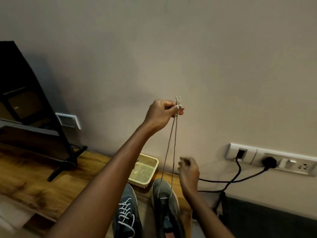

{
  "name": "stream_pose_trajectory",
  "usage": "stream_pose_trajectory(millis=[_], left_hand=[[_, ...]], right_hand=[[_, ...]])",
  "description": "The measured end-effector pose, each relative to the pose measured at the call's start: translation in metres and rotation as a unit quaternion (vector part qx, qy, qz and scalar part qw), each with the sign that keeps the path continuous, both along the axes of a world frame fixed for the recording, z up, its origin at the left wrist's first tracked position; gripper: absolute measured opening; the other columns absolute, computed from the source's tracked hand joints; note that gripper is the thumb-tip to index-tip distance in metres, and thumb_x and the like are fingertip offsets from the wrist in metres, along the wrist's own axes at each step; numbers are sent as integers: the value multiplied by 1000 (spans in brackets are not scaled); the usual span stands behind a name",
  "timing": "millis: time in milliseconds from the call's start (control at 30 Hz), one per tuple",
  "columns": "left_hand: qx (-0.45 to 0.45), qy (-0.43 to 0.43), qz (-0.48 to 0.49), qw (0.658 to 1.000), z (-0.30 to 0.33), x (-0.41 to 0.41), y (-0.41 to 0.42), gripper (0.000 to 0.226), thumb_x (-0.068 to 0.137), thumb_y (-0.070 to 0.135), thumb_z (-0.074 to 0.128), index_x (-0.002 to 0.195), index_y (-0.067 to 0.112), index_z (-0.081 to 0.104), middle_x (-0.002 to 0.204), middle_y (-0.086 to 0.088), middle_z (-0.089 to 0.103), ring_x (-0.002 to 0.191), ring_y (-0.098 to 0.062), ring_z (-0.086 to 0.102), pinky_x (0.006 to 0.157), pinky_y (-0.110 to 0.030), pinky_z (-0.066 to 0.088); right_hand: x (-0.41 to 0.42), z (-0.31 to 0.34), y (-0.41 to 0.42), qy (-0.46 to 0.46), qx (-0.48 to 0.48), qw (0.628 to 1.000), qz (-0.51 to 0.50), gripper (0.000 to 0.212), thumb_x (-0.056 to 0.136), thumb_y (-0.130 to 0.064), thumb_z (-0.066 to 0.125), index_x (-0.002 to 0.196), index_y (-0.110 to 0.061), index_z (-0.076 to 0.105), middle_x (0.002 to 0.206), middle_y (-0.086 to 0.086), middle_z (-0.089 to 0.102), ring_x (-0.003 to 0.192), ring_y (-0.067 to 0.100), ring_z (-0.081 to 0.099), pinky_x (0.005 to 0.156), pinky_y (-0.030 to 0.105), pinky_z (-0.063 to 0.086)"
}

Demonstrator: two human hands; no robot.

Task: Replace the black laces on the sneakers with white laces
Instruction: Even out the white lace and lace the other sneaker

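White lace (pixel 172 146) ends pinched by left hand (pixel 162 114); blurred right hand (pixel 188 170) seemingly empty.

Bare forearms, no sleeves; left hand (pixel 161 114) thumbnail painted green.

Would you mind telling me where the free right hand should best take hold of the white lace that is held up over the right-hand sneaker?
Probably low on the two taut strands of the white lace, just above the right-hand sneaker. The left hand already pinches both tips up high, so the strands hang close together. The right hand sits beside them and could come in from the right, pinching sideways.
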State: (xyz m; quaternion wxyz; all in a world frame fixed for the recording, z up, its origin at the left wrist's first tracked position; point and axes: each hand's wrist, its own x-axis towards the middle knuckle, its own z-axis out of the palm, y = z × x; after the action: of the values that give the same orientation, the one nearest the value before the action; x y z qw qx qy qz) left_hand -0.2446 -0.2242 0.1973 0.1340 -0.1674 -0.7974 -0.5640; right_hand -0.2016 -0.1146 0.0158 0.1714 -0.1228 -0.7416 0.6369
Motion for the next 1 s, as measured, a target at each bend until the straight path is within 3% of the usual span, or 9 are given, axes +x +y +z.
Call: stream_pose_trajectory(millis=[67, 133, 267, 367, 467, 667, 1000], left_hand=[[-7, -3, -3, 1000, 1, 3, 0, 18, 94, 15, 58, 104, 8, 72, 91, 0, 73, 88, -6, 68, 76, -15, 53], [-23, -5, -9, 1000, 2, 6, 0, 18, 94, 18, 58, 105, 11, 72, 91, 3, 73, 88, -5, 67, 75, -12, 52], [-43, -11, -19, 999, 5, 15, 1, 19, 96, 19, 56, 106, 11, 71, 92, 1, 73, 90, -12, 68, 81, -21, 54], [-47, -14, -10, 999, 6, 20, 2, 20, 96, 16, 55, 108, 11, 70, 94, -1, 73, 90, -15, 68, 83, -26, 54], [-45, -13, -6, 999, 7, 25, -2, 21, 95, 17, 56, 109, 11, 70, 94, -3, 74, 91, -18, 68, 85, -31, 55], [-47, -17, 8, 999, 9, 32, -6, 21, 96, 14, 55, 109, 9, 71, 97, -7, 73, 93, -22, 68, 88, -36, 54], [-58, -18, -1, 998, 16, 37, -6, 24, 97, 14, 53, 113, 6, 68, 99, -6, 72, 91, -18, 67, 85, -27, 52]], right_hand=[[-3, 65, 6, 96, -64, 993, -5, 9, 96, -17, 52, 92, -22, 59, 91, 1, 63, 85, 17, 61, 73, 29, 51], [-3, 126, 13, 168, -74, 983, 27, 9, 96, -25, 53, 96, -20, 60, 89, -1, 63, 81, 10, 59, 68, 22, 50], [-1, 197, 21, 212, 13, 971, 105, 11, 94, -26, 58, 97, -18, 66, 87, -1, 66, 77, 8, 63, 64, 20, 53], [-2, 202, 22, 183, 62, 974, 122, 9, 91, -16, 62, 96, -11, 69, 82, 6, 70, 73, 14, 68, 59, 18, 53], [-1, 200, 26, 156, 40, 979, 121, 13, 88, -15, 67, 100, -9, 69, 87, 9, 72, 77, 17, 71, 62, 20, 55], [5, 203, 21, 120, 47, 978, 163, 3, 88, -13, 67, 85, -12, 68, 77, 6, 70, 67, 12, 68, 56, 14, 50], [7, 206, 16, 128, 83, 977, 148, 8, 92, -13, 61, 92, -6, 66, 83, 10, 68, 66, 9, 64, 50, 8, 43]])
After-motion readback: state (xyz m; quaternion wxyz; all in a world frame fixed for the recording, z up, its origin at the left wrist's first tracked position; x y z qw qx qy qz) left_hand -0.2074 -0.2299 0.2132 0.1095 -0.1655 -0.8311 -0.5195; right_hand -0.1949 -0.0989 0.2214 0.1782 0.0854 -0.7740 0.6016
